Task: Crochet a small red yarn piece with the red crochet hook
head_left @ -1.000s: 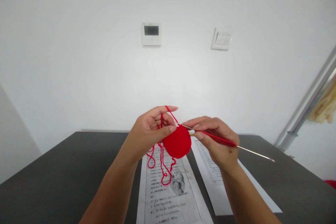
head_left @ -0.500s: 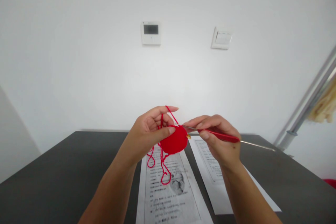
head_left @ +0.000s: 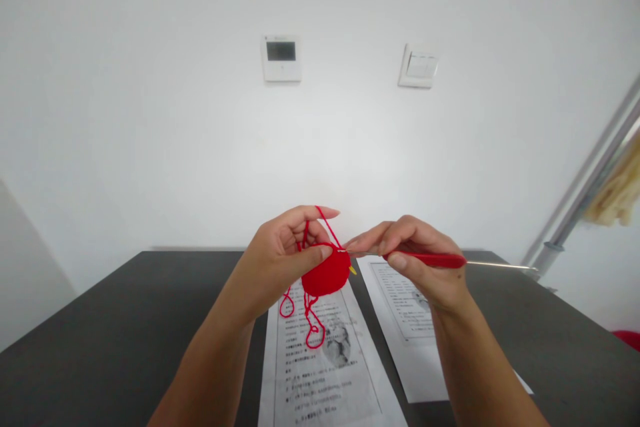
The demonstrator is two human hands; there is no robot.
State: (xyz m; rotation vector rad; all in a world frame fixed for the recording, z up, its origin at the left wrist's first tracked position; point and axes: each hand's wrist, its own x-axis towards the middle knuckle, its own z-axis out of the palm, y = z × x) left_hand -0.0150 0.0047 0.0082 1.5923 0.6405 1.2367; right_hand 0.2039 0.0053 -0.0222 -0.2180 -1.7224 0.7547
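Observation:
Between thumb and fingers, my left hand (head_left: 290,240) pinches a rounded red crochet piece (head_left: 327,273). Red yarn (head_left: 327,223) runs over its raised index finger down to the top of the piece. Loose yarn loops dangle below. My right hand (head_left: 420,250) holds a crochet hook (head_left: 425,259) with a red handle, its metal shaft showing at both ends. The hook's tip lies at the piece's upper right edge; whether it passes through a stitch I cannot tell. A small yellow marker (head_left: 353,270) sticks out from the piece's right side.
Two printed sheets, a left one (head_left: 325,373) and a right one (head_left: 400,340), lie on the dark table (head_left: 125,333) under my hands. Behind it, the white wall carries a thermostat panel (head_left: 281,70) and a light switch (head_left: 419,67). A metal pole (head_left: 575,207) leans at the right.
The hook has turned closer to level, and my right hand has shifted slightly right. The crochet piece has moved a little left, its yellow marker now pointing more downward.

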